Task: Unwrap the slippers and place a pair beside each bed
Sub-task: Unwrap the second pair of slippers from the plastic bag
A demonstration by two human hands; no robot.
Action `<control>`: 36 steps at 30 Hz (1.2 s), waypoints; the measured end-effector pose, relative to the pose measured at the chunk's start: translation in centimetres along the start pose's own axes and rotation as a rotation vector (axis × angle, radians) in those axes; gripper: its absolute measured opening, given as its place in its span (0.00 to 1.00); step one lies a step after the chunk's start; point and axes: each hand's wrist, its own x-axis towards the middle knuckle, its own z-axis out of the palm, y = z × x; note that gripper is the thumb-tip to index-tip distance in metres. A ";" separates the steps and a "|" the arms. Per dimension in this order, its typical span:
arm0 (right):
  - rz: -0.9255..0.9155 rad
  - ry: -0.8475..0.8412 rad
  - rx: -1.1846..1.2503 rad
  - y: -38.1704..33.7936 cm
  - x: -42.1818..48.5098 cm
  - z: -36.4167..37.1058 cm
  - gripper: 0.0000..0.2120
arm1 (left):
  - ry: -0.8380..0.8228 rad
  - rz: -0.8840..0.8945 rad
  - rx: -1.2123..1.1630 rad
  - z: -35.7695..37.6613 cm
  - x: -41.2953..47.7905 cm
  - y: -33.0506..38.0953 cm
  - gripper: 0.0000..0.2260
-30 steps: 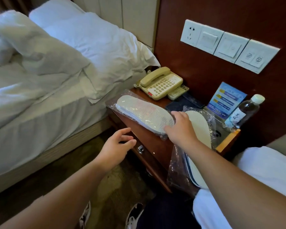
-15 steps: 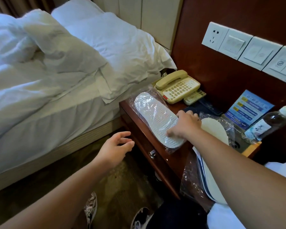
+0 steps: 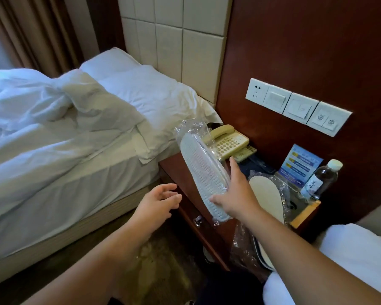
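Observation:
A white slipper pair in clear plastic wrap [image 3: 201, 170] is tilted up off the dark wooden nightstand [image 3: 176, 170], sole facing me. My right hand [image 3: 235, 194] grips its near end, thumb under the sole and fingers behind. A second wrapped slipper pair [image 3: 266, 194] lies on the nightstand's near right part and hangs over its front edge. My left hand [image 3: 156, 203] hovers open below and left of the lifted pair, holding nothing. A white bed [image 3: 53, 150] stands to the left, and the corner of a second bed [image 3: 356, 245] shows at the lower right.
On the nightstand stand a beige telephone [image 3: 227, 142], a remote, a blue card stand [image 3: 299, 166] and a water bottle [image 3: 321, 179]. Wall switches [image 3: 297, 106] sit above. A narrow strip of patterned carpet [image 3: 158, 267] runs between bed and nightstand.
My right hand closed on the near end of the wrapped slipper pair and lifted it off the nightstand, tilting it upright. The left hand stayed open nearby. My view rose.

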 end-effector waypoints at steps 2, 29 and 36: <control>-0.037 0.039 -0.027 -0.7 -1.4 -0.5 0.58 | 0.004 0.029 -0.038 0.5 -1.0 1.7 0.17; -0.647 0.342 0.033 -11.4 -11.4 -11.8 0.16 | -0.099 0.273 0.155 -1.8 -9.0 11.0 0.24; -0.532 0.211 0.142 -13.4 -10.3 -17.0 0.14 | -0.234 0.297 0.280 -3.4 -10.0 10.7 0.19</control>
